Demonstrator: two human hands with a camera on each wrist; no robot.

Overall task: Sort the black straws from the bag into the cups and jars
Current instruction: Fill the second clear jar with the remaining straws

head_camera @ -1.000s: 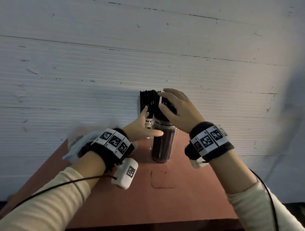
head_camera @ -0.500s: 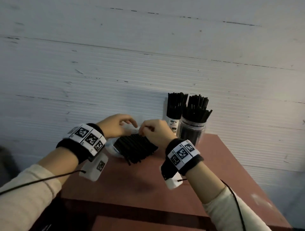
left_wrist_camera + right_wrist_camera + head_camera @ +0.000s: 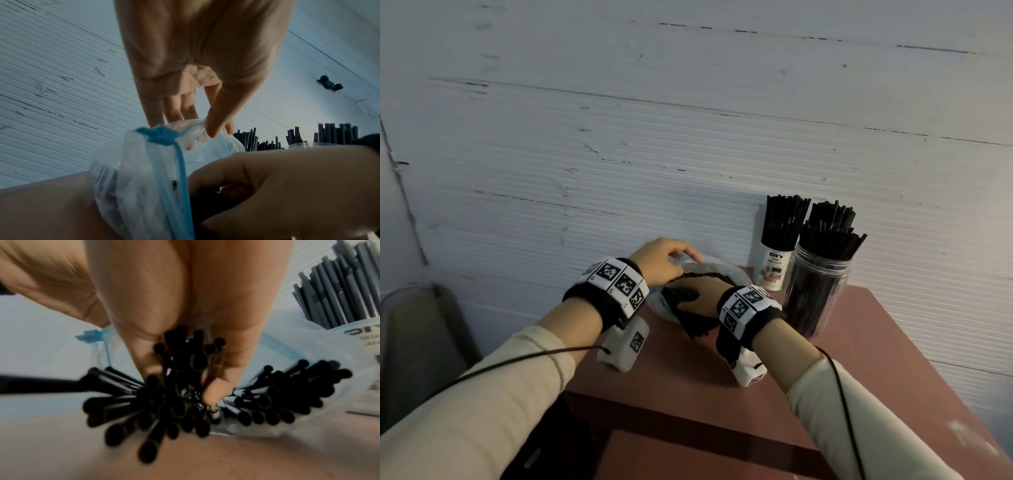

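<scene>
**Drawing a bundle of straws from the bag**

The table (image 3: 859,359) carries, at its far right, a clear jar (image 3: 816,291) and a white cup (image 3: 772,270), both already packed with upright straws. To their left, just beside the cup, lies the plastic bag (image 3: 722,270) with its blue zip strip (image 3: 179,164), mouth facing you. Your left hand (image 3: 661,262) pinches the bag's upper lip between thumb and fingers: keep it lifted so the mouth stays wide. Your right hand (image 3: 703,296) reaches inside, fingers curled round a small bundle of black straws (image 3: 185,369) while the rest fan loose beneath. Tighten evenly, draw the bundle straight towards you, and let stragglers fall back before lifting clear.
</scene>
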